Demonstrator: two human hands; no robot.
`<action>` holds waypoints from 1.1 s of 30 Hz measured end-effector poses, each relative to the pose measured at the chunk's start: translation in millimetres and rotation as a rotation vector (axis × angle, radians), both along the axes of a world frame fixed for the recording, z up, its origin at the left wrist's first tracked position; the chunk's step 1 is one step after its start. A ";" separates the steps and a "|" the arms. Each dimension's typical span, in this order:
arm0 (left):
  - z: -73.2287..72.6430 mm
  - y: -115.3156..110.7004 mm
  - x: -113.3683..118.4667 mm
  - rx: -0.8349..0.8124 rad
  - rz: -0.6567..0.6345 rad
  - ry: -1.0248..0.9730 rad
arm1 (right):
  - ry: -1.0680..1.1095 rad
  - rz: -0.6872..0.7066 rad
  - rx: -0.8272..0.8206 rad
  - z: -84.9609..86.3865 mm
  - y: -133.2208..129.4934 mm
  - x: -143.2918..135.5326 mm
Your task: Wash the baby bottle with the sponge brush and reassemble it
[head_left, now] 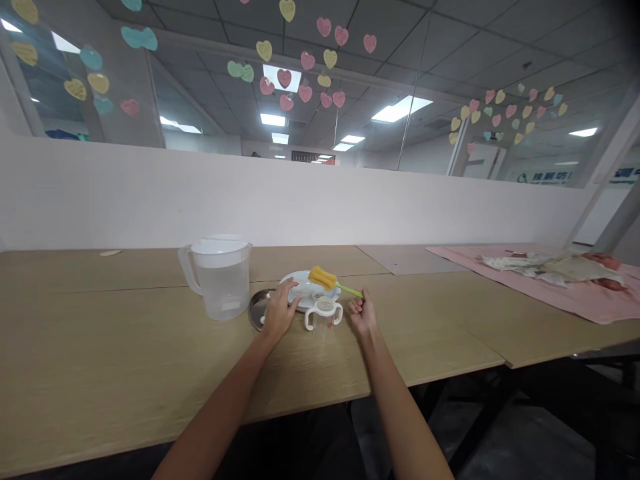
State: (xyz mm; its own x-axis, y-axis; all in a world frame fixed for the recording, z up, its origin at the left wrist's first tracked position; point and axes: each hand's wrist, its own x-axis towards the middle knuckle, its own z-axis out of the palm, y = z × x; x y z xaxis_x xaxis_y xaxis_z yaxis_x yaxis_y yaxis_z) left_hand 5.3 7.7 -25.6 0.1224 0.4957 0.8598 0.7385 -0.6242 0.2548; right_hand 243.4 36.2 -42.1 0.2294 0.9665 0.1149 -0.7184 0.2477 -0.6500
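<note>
While our right hand (364, 313) grips the green handle of a yellow sponge brush (323, 278), our left hand (280, 310) is kinda wide, thumb and fingers apart; can't tell if it's touching anything. We've got a clear two-handled cup (324, 319) between them on the tabletop (310, 373), with the sponge end above a white plate (287, 276) just behind. A metal dish (256, 308) sits by our left hand, and a lidded pitcher (223, 287) left of that. Farther back, we see heart-shaped notes (307, 61) on glass above a white wall (300, 200).
</note>
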 end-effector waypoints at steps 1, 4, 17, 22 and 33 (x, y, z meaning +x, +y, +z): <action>0.2 -0.5 0.7 0.012 -0.011 0.009 | 0.009 0.006 -0.020 0.8 -0.4 -2.5; 0.6 -2.1 2.1 0.052 -0.024 0.005 | 0.021 0.000 -0.049 1.4 -1.0 -7.8; 12.8 -8.7 -4.1 0.111 0.191 -0.172 | -0.023 -0.112 -0.094 -5.5 2.2 -5.8; 21.4 -9.0 -15.9 -0.024 0.455 -0.168 | -0.023 -0.207 -0.110 -3.9 0.1 -5.1; 10.5 -1.3 -32.2 -0.325 0.670 0.084 | -0.103 -0.274 -0.117 4.5 -4.7 -12.7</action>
